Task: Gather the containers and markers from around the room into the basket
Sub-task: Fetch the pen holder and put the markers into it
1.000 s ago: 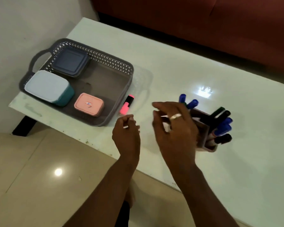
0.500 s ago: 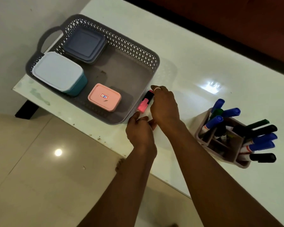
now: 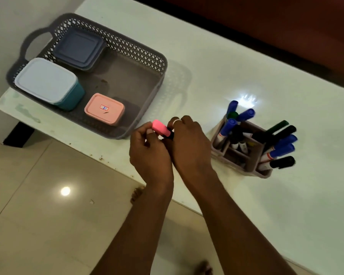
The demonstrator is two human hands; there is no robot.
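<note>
Head view, from the grip outward: pink highlighter (image 3: 160,129) pinched at its pink end by left hand (image 3: 147,153), dark end wrapped in the curled fingers of right hand (image 3: 189,143). Gripped from both sides, probably to check or press on the cap before dropping it in. Held over the table (image 3: 246,66) edge, just beside the near corner of the grey basket (image 3: 157,90), not yet inside. Already in the basket: pink container (image 3: 104,111), teal container (image 3: 46,82), blue-grey container (image 3: 78,49). Well apart to the right, marker holder (image 3: 238,155) crowded with markers, likely next.
</note>
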